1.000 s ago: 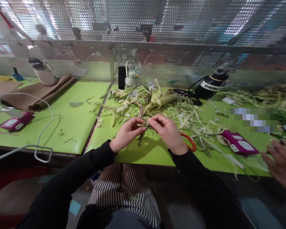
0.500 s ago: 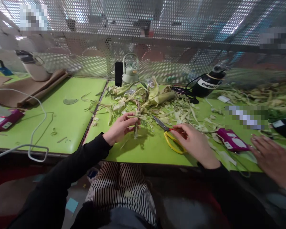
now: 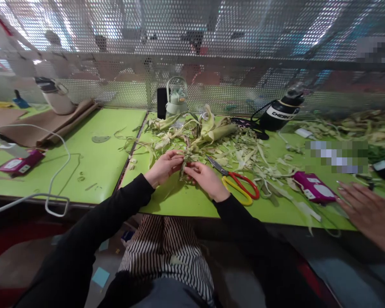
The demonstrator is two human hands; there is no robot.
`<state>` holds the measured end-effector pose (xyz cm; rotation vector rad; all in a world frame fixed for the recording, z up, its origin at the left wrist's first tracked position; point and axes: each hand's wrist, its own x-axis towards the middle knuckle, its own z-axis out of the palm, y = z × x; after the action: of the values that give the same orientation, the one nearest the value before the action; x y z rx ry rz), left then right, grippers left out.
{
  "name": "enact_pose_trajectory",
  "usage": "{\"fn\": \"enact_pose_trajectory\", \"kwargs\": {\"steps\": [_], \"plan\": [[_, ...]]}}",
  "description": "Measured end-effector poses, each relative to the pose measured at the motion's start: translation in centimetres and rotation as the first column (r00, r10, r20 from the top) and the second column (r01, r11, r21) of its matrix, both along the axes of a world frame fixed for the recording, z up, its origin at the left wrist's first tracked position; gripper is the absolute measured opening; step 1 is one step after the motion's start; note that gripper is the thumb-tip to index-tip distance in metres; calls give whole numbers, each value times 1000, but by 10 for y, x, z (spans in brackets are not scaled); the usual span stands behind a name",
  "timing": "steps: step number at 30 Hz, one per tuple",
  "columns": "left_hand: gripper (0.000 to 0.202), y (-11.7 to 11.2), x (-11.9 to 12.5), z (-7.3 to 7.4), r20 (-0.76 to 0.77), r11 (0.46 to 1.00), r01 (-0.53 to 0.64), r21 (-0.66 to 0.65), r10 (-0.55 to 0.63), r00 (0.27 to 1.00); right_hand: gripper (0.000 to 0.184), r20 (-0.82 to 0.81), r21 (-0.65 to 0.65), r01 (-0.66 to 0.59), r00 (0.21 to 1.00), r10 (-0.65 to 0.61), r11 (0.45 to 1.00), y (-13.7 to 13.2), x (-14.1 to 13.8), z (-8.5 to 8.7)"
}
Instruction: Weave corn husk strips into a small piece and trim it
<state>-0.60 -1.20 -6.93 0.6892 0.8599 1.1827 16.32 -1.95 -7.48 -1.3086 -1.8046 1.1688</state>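
Observation:
Both my hands meet at a knotted bundle of corn husk strips [image 3: 186, 157] above the green table. My left hand [image 3: 165, 167] pinches the bundle from the left. On the other side, my right hand [image 3: 207, 177] has its fingers closed on the bundle's lower end. Just right of that hand lie scissors [image 3: 240, 186] with one red and one yellow handle, flat on the table and untouched. Behind the bundle rests a pale green corn husk [image 3: 216, 132] among many loose husk scraps [image 3: 244, 154].
Another person's hand [image 3: 368, 209] rests at the right by a magenta box [image 3: 314, 187]. At the back stand a pale green bottle [image 3: 176, 102], a phone [image 3: 161, 103] and a tilted black bottle [image 3: 280, 113]. A white cable [image 3: 66, 158] crosses the left table.
My right hand has let go of the scissors, leaving them on the table, and moved left to the husk bundle. My left hand stays on the bundle.

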Motion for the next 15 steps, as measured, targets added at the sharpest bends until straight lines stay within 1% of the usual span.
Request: {"fn": "enact_pose_trajectory", "kwargs": {"steps": [4,8,12,15], "plan": [[24,-3,2,0,-25,998,45,34,-44,999,22,-9,38,-2,1000,2,999,4,3,-3],[28,2,0,-4,-91,996,71,59,-65,994,18,48,118,-20,999,14,993,3,10,-5],[22,6,-5,-6,-159,997,23,76,-11,987,19,118,229,10,992,-37,973,3,16,-10],[16,-3,-9,0,-197,996,-22,91,39,980,23,150,292,12,987,-58,956,5,19,-16]]}}
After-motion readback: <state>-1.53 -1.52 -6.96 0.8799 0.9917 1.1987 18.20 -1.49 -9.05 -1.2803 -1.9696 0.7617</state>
